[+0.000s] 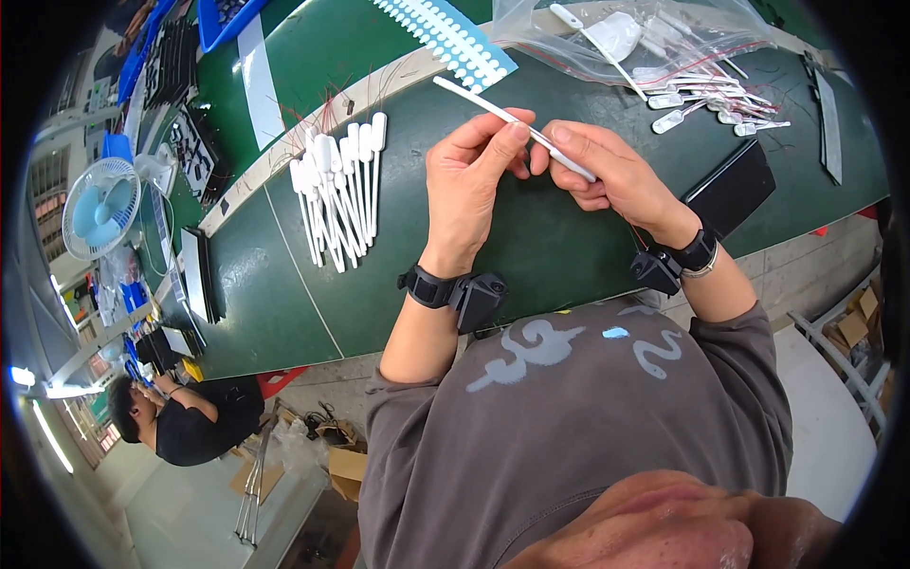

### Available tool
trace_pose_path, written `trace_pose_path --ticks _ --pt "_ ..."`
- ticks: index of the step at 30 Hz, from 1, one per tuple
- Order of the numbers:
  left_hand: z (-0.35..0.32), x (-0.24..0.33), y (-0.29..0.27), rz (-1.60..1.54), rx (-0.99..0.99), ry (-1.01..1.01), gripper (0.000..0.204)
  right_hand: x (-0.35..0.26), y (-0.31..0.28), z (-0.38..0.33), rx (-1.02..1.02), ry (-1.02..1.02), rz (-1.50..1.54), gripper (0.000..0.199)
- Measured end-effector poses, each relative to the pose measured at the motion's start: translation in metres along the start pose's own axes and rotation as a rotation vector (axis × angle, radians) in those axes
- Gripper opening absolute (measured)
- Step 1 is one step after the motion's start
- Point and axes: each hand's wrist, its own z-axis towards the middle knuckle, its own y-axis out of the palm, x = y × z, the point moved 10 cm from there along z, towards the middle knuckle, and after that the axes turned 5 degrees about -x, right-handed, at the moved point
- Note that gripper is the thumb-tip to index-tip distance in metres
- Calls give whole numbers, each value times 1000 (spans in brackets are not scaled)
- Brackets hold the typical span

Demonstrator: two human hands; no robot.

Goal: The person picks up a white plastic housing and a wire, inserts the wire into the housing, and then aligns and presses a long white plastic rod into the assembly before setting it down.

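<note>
A slim white plastic wand (pixel 466 94) slants between my two hands above the green table, its thin end pointing up and to the left. My left hand (pixel 464 171) pinches it near the middle with thumb and fingers. Around the thicker lower end, my right hand (pixel 611 169) is closed, with the thumb on top. Thin reddish wires run down below the right hand. To the left lies a fanned pile of similar white wands (pixel 339 190), with dark and red wires at their wide ends.
A clear plastic bag (pixel 540 43) and more white wands with wires (pixel 711 100) lie at the far right. Beyond my hands is a sheet of white stickers (pixel 455 43). A black flat case (pixel 730 190) rests near my right wrist. A fan (pixel 101 209) and a seated person (pixel 199 417) are at left.
</note>
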Motion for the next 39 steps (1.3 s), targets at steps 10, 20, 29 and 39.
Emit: trace_pose_path --ticks 10,20,29,39 --pt "0 10 -5 35 54 85 21 -49 4 -13 260 -472 -881 20" --pt "0 -9 2 -84 26 -21 27 -50 8 -13 352 -588 -1197 18" --pt "-2 -12 3 -157 38 -40 29 -51 13 -14 370 -605 -1270 22" --pt "-3 -12 3 -143 47 -41 30 -50 13 -15 355 -608 -1253 23"
